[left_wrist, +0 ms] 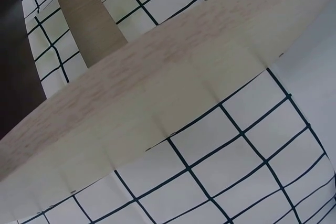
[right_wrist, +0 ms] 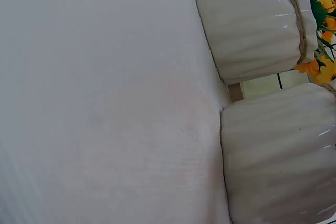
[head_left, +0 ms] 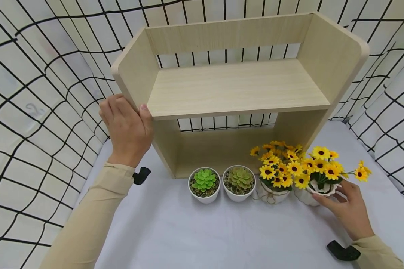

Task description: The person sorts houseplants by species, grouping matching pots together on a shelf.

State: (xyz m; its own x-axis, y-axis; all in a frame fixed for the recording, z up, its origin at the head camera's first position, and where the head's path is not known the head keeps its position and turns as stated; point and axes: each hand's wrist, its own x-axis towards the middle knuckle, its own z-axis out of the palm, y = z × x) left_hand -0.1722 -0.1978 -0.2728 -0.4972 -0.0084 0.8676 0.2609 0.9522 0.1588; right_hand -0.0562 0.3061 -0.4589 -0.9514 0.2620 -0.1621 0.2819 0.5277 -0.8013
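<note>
A two-tier wooden shelf (head_left: 239, 87) stands on the white tabletop. My left hand (head_left: 129, 129) grips its left side panel, thumb at the front edge and fingers on the outer face; the left wrist view shows that panel's edge (left_wrist: 173, 66) close up. At the right, my right hand (head_left: 350, 209) holds a white flowerpot (head_left: 306, 196) of yellow flowers (head_left: 323, 164) near its scalloped rim. Beside it stands another flowerpot (head_left: 272, 195) with yellow flowers, twine tied round it. Both pots' glossy white sides (right_wrist: 283, 156) show in the right wrist view.
Two small white pots, one with a bright green succulent (head_left: 204, 180) and one with a duller succulent (head_left: 239, 178), stand in the row left of the flowers, before the lower shelf board. Black wire grid panels (head_left: 47, 108) enclose the table at the left, back and right.
</note>
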